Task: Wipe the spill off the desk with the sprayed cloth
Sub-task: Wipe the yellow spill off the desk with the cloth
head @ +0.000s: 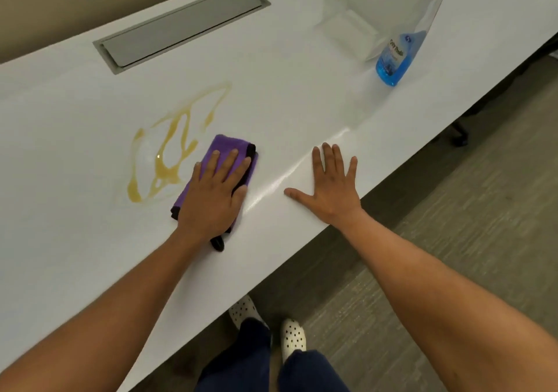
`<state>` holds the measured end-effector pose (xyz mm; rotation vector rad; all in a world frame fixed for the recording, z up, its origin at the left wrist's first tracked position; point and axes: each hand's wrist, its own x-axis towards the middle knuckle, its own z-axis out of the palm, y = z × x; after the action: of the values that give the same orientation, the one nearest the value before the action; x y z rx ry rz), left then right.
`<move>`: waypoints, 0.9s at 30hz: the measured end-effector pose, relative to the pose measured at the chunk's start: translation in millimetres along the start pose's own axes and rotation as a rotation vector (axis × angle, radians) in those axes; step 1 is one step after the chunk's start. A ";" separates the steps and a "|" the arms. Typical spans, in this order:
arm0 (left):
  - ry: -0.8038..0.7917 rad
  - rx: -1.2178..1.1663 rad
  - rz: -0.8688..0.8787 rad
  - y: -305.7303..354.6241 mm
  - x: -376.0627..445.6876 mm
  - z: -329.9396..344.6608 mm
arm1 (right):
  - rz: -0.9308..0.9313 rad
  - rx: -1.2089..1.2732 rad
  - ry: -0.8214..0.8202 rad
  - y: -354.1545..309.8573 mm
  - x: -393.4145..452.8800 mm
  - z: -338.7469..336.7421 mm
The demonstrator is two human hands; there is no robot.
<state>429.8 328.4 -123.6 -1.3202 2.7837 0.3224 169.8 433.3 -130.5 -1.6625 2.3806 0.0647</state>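
Note:
A yellow-brown spill [164,162] lies in loops and streaks on the white desk [75,240], left of centre. Just right of it sits a folded purple cloth [225,147] with a black edge. My left hand [214,198] presses flat on the cloth, fingers spread, and covers most of it. The cloth's left edge is at the spill's right side. My right hand [330,189] rests flat on the bare desk near the front edge, fingers apart, holding nothing.
A clear spray bottle [398,56] with blue liquid and a blue cap stands at the back right. A grey metal cable hatch [181,26] is set into the desk behind the spill. The desk's front edge runs diagonally; carpet and my feet lie below.

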 end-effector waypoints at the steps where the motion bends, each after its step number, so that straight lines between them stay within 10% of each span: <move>1: 0.009 -0.002 -0.037 -6.0 -14.5 2.1 | -0.010 -0.016 0.007 -0.9 -1.4 -1.0; 14: 0.100 0.024 -0.296 -55.8 -87.1 5.7 | -1.380 -0.160 -0.165 -60.4 -11.5 14.5; 27: 0.147 -0.021 -0.543 -53.9 -1.2 -4.9 | -1.454 -0.103 -0.207 -69.1 2.2 25.1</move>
<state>472.3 295.1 -127.7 -2.0937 2.3857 0.2310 237.5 411.2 -148.5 -2.7665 0.6142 0.0856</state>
